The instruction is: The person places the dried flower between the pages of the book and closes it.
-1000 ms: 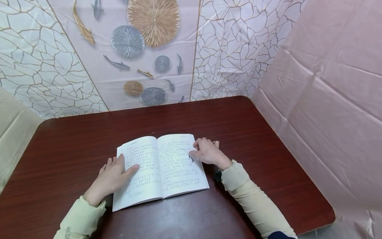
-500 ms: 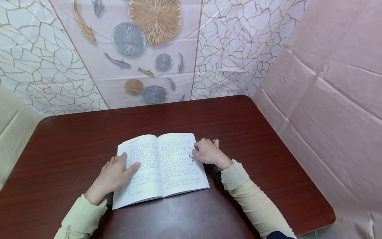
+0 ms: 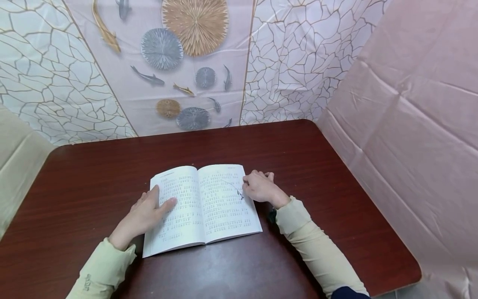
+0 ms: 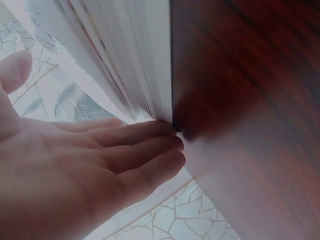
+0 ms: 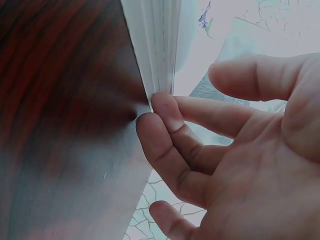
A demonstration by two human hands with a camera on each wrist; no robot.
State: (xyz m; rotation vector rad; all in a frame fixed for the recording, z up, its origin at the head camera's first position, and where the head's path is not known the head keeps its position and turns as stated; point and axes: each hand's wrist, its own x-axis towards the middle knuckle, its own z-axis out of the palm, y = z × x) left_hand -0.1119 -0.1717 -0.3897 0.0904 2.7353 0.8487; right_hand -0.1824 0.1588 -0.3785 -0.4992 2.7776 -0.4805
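Observation:
An open book (image 3: 220, 207) with printed pages lies flat on the dark red table, its spine running away from me. My left hand (image 3: 143, 214) is at its left edge, thumb spread over the left page. In the left wrist view the straight fingers (image 4: 150, 150) touch the edge of the page stack. At the right edge, near the upper corner, is my right hand (image 3: 261, 187). The right wrist view shows its loosely bent fingers (image 5: 160, 140) with tips at the page edges, and the thumb (image 5: 250, 77) apart from them. A small plant drawing decorates the right page.
The dark red table (image 3: 317, 166) has rounded corners and extends around the book on all sides. Behind it hangs a patterned cloth (image 3: 205, 95) with fish and round leaf shapes. A plain pinkish cloth (image 3: 410, 124) borders the right side.
The book's left side has shifted slightly away from me and to the right, and my left hand moved with it. My right thumb has drawn back from the right page toward its edge.

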